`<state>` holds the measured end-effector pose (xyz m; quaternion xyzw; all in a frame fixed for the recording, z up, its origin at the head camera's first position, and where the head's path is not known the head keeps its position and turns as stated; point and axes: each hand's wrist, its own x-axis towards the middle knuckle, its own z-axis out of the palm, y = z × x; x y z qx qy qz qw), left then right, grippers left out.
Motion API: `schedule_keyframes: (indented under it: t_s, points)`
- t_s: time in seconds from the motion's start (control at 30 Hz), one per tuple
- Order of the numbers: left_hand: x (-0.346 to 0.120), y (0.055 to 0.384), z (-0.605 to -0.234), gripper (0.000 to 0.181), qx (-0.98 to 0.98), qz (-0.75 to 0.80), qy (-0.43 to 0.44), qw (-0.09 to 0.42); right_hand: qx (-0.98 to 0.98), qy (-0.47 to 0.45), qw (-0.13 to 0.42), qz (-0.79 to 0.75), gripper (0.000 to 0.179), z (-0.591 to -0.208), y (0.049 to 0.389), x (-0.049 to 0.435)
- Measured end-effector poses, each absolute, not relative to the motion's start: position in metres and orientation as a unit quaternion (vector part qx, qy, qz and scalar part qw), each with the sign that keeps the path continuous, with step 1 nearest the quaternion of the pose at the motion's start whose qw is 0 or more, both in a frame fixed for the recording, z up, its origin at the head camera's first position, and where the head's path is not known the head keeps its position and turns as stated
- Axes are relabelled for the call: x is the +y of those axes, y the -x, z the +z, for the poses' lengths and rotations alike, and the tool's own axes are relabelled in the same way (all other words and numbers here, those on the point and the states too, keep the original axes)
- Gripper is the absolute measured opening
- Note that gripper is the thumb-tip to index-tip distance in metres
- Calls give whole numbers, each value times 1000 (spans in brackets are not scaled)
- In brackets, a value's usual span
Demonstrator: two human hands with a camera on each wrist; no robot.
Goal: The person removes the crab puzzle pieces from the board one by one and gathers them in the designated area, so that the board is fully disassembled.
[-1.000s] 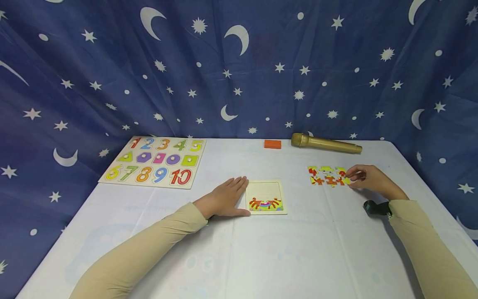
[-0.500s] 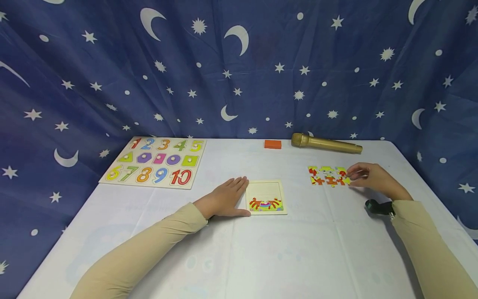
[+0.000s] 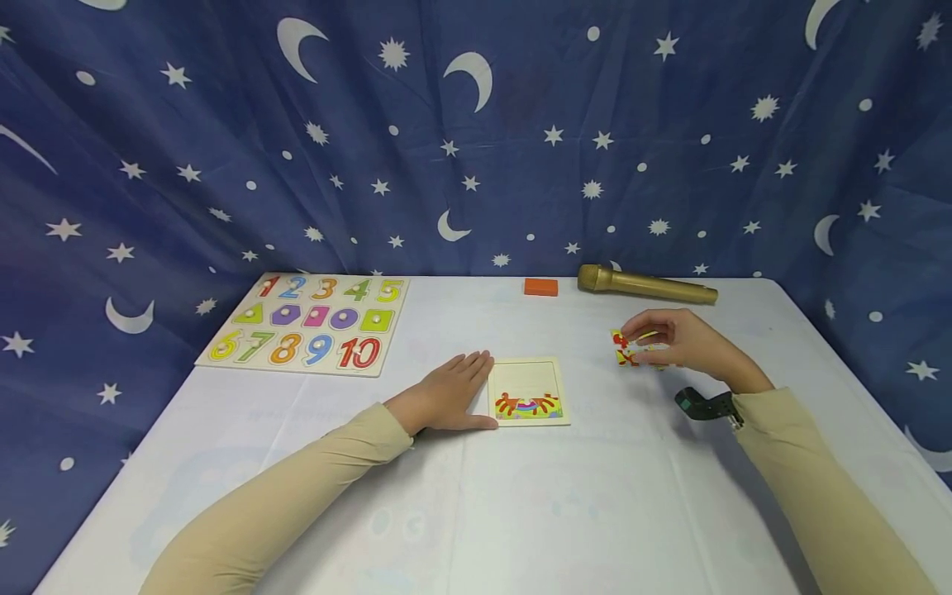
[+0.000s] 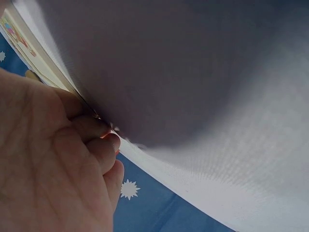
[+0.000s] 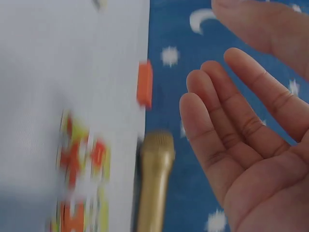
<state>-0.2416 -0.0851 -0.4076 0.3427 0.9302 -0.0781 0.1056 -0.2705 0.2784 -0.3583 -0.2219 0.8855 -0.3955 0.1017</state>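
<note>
In the head view my left hand [image 3: 446, 395] lies against the left edge of a small wooden puzzle tray [image 3: 524, 376], its fingers straight and thumb spread along the near corner. The lower part of the tray holds puzzle pieces [image 3: 546, 408] with red legs and a rainbow on yellow. To the right, my right hand [image 3: 692, 347] hovers over a group of loose jigsaw pieces [image 3: 621, 358], hiding most of them. The right wrist view shows its fingers loosely bent with nothing between them, and the red and yellow pieces [image 5: 72, 159] blurred on the table below.
A number puzzle board [image 3: 297, 330] with knobbed shapes lies at the far left. Near the table's back edge are an orange block [image 3: 540, 287] and a gold microphone [image 3: 647, 285]. Behind the white table [image 3: 550, 512] hangs a blue star-patterned curtain [image 3: 521, 124].
My right hand has moved left from the right end of the loose pieces to above them. My left hand and the tray have stayed in place.
</note>
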Motion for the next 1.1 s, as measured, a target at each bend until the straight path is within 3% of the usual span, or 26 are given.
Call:
schedule_keyframes:
  t_s: [0.53,1.1]
  points:
    - [-84,244,-408,99,932,-86,-334,117,827,341,201,-400,40,-383,269,170]
    - [-85,241,-404,99,930,-71,-343,109,843,353,231,-334,36,-401,262,127]
